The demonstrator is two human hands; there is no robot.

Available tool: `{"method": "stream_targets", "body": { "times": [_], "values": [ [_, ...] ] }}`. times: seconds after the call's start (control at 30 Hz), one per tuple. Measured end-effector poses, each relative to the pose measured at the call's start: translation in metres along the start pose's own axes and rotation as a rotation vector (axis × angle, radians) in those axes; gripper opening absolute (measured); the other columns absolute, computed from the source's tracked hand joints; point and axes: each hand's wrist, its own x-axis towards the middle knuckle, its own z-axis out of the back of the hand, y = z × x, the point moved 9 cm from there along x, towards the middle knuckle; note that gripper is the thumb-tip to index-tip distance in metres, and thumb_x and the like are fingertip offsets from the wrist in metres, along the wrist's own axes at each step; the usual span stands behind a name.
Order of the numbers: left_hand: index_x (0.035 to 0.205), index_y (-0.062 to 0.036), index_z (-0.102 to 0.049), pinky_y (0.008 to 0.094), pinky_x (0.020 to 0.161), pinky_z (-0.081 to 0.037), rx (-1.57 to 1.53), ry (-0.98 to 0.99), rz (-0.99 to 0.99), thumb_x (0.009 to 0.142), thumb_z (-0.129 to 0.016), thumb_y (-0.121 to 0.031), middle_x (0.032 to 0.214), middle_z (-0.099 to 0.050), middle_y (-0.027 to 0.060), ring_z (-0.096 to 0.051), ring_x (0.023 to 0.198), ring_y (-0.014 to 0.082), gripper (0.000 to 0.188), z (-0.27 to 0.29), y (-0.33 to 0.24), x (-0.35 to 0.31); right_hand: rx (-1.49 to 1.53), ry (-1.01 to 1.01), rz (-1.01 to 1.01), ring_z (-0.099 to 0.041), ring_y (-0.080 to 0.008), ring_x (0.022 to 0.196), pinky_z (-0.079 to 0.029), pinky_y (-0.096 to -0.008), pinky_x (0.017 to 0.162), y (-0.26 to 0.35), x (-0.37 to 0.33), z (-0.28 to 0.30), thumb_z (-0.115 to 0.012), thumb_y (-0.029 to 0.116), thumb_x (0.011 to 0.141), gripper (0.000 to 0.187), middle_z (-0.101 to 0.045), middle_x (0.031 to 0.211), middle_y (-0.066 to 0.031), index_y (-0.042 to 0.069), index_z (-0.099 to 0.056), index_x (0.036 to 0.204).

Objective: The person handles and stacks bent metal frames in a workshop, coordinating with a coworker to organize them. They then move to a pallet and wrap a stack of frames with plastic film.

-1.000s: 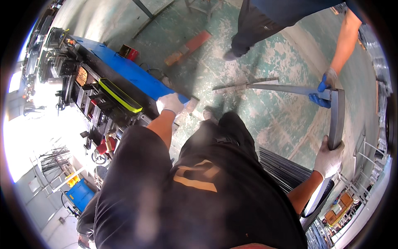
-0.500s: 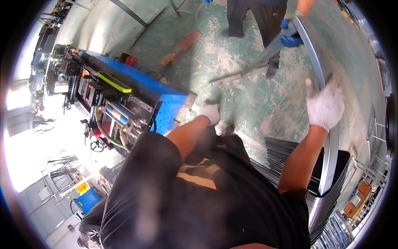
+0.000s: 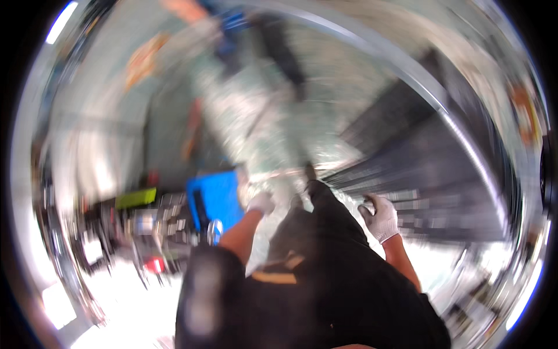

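My left hand (image 3: pixel 261 202), in a white knit glove, hangs beside the blue machine panel (image 3: pixel 218 198); motion smears its fingers. At the near end of a large stack of dark metal bars (image 3: pixel 407 168) is my right hand (image 3: pixel 382 218), also gloved in white. Its fingers are loosely curled, apart from the thumb, with nothing seen between them. A long shiny metal strip (image 3: pixel 418 75) arches across the top of the stack, away from both my hands. Toward its far end is a co-worker's blue-gloved hand (image 3: pixel 232 22); blur hides whether it touches the strip.
Machinery with a yellow-green bar (image 3: pixel 136 198) stands on my left. The co-worker's dark-trousered leg (image 3: pixel 282 52) is ahead on the worn green floor (image 3: pixel 261 128). A blurred reddish piece (image 3: pixel 193 128) lies on the floor to the left.
My view has swung to the right, blurring the scene. My right hand has let go of the metal strip and come down near my side. The strip now lies across the stack.
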Motion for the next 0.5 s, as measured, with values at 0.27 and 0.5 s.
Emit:
{"method": "stream_targets", "body": {
  "times": [0.27,0.5],
  "values": [
    [0.135,-0.0039,-0.071,0.0425,0.074,-0.065,-0.334,0.185,0.035,0.086,-0.063,-0.008,0.103,-0.080,0.0197,-0.079,0.082,0.0298,0.050,-0.184,0.010,-0.002,0.216,-0.208,-0.638,-0.075,-0.0370,0.110,-0.058,-0.0453,0.098,-0.258,-0.296,0.009,-0.075,0.037,0.094,0.047,-0.080,0.115,-0.0170,0.006,-0.075,0.128],
    [0.130,0.0013,-0.070,0.0376,0.062,-0.058,0.060,0.153,-0.261,0.086,-0.063,-0.006,0.087,-0.077,0.0153,-0.073,0.072,0.0234,0.046,-0.264,-0.255,-0.138,0.452,-0.478,-0.751,-0.076,-0.0365,0.109,-0.059,-0.0444,0.097,-0.382,-0.460,0.046,-0.075,0.034,0.094,0.046,-0.081,0.112,-0.0177,0.006,-0.074,0.131]
  ]
}}
